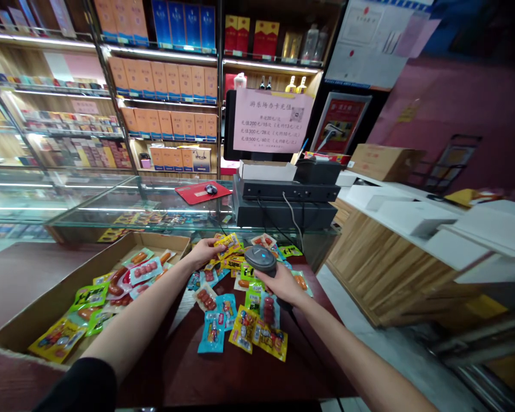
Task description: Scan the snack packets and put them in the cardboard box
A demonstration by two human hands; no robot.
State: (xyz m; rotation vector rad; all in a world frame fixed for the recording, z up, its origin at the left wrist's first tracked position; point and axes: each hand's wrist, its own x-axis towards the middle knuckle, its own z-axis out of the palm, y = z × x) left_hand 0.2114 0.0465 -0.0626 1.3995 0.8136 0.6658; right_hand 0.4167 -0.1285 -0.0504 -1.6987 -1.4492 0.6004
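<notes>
My left hand (205, 253) pinches a yellow snack packet (228, 245) at the far side of a loose pile. Wrapped round a dark grey barcode scanner (261, 258) is my right hand (282, 281); the scanner's head is close to the packet, slightly to its right. Below and around both hands lie small sausage packets in several colours, among them a blue packet (212, 332), a yellow packet (242, 328) and a clear one with reddish sausages (269, 311). Left of my left forearm is a shallow cardboard box (12, 317) with more sausage packets (145, 270) inside.
The packets lie on a dark red table (175, 377). Behind it stand a glass counter (154, 197), a red mouse pad (197, 193) with a mouse, and a monitor carrying a pink notice (271, 121). A wooden cabinet (381, 269) is on the right. Boxed goods fill the shelves.
</notes>
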